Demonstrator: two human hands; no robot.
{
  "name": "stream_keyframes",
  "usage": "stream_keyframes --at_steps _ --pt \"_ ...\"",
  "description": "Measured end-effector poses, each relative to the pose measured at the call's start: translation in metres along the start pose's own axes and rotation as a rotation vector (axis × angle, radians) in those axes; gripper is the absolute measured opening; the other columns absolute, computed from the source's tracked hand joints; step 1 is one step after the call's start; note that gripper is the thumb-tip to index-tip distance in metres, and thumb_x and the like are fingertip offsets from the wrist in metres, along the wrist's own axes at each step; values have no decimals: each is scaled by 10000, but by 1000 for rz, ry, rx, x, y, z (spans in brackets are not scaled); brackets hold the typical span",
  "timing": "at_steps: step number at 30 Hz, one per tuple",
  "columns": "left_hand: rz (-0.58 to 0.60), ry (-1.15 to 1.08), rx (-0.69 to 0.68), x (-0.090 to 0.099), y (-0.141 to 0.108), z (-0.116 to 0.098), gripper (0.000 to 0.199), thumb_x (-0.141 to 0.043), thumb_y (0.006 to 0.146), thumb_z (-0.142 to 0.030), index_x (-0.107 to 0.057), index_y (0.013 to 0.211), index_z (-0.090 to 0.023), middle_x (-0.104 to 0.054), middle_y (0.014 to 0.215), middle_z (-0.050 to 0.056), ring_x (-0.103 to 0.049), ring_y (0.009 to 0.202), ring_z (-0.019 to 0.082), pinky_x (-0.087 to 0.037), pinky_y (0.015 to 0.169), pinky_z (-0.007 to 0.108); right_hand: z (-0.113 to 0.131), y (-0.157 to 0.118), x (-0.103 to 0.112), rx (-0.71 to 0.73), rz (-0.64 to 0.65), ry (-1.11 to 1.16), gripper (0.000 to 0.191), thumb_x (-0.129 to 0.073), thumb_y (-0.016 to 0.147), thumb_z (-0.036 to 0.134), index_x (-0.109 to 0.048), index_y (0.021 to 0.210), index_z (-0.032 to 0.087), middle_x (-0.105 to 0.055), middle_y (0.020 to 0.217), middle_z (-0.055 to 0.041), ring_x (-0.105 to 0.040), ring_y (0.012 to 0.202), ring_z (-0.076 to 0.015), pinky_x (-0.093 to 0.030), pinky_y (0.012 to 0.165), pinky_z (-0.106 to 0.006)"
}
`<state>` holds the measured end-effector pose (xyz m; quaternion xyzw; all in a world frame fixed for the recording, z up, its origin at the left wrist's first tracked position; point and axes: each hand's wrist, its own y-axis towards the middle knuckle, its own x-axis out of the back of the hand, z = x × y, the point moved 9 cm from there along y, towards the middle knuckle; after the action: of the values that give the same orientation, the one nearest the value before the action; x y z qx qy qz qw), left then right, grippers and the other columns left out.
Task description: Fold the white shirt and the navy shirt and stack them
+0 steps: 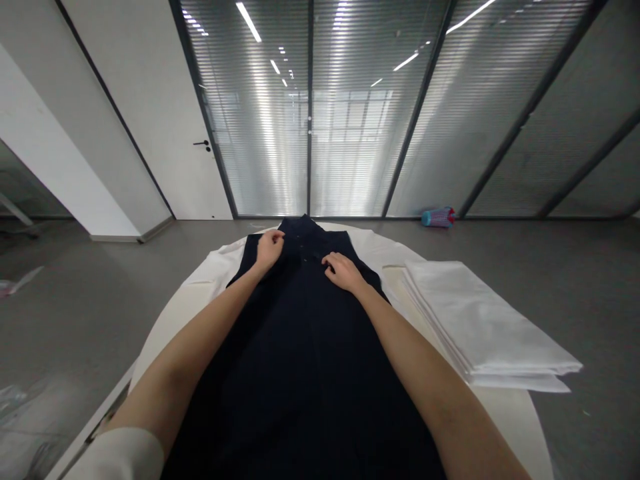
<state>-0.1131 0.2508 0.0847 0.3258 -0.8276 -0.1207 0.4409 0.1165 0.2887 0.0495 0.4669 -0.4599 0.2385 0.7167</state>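
Note:
A dark navy garment (pixel 305 333) with a collar and a row of small buttons lies front up, its collar end away from me. My left hand (pixel 270 248) is at the left of the collar, its fingers curled together; whether fabric is pinched between them is hidden. On the right side of the chest, my right hand (pixel 344 271) touches the navy cloth with bent fingers slightly apart. White fabric (pixel 380 247) shows from under the garment's shoulders on both sides.
A folded white cloth (pixel 480 320) lies at the right, overhanging the edge of the rounded pale table (pixel 515 413). A blue and red patterned object (pixel 439 217) is on the floor by the glass partition (pixel 350 133). A white door (pixel 185 167) stands at the left.

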Motion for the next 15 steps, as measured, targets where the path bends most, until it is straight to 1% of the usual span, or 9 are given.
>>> stream_keyframes --at_steps 2,3,4,6,7,9,11,13,15 --pt "186 38 -139 -43 -16 -42 400 -483 830 -64 -697 1146 -183 -685 1142 62 -638 1018 176 -494 958 295 2 0 2 -9 -8 -17 249 -481 830 94 -635 997 197 -644 952 -67 -571 918 -221 -441 892 -326" --pt "249 66 -206 -61 -26 -60 424 -491 820 -45 -699 1150 -210 -670 1185 52 -628 1054 175 -487 968 295 2 -1 3 -21 -8 -20 249 -482 829 100 -635 1000 197 -653 952 -67 -577 919 -222 -440 887 -320" --pt "289 98 -259 -75 -37 -74 422 -492 826 -43 -703 1142 -226 -655 1218 48 -618 1084 180 -482 974 307 1 -1 3 -40 -5 -17 251 -486 830 109 -637 1011 196 -663 953 -66 -586 915 -221 -441 877 -313" --pt "332 161 -341 -93 -56 -92 355 -489 882 -99 -707 1129 -231 -636 1258 59 -597 1131 206 -472 979 349 -4 -2 4 -104 13 2 248 -491 861 150 -647 1046 204 -690 956 -57 -612 906 -218 -447 850 -298" --pt "342 188 -369 -98 -64 -97 319 -480 919 -148 -705 1133 -222 -633 1261 70 -587 1148 221 -464 980 370 -8 -2 5 -152 21 11 243 -481 892 184 -655 1058 215 -705 955 -49 -627 904 -217 -451 837 -293" --pt "344 232 -392 -102 -76 -100 298 -463 970 -246 -696 1152 -210 -636 1242 89 -572 1161 242 -445 984 401 -20 -3 10 -272 8 14 282 -415 965 250 -674 1074 234 -731 971 -42 -652 922 -221 -456 831 -291" --pt "315 271 -380 -99 -80 -98 301 -468 981 -298 -690 1168 -216 -640 1210 94 -566 1151 252 -426 990 415 -36 -5 22 -402 -68 -16 398 -303 1018 274 -686 1108 221 -740 1043 -66 -658 989 -229 -454 878 -304" --pt "277 306 -355 -95 -80 -96 287 -496 971 -325 -694 1153 -224 -642 1170 93 -565 1123 259 -416 988 426 -49 -9 33 -490 -153 -65 471 -239 1035 276 -667 1206 179 -709 1189 -109 -636 1095 -242 -431 962 -332" --pt "248 316 -352 -91 -80 -96 282 -511 968 -359 -701 1127 -223 -640 1143 94 -558 1120 266 -416 986 430 -57 -11 35 -515 -160 -131 484 -260 1036 308 -595 1343 141 -614 1370 -142 -557 1246 -271 -386 1045 -381"
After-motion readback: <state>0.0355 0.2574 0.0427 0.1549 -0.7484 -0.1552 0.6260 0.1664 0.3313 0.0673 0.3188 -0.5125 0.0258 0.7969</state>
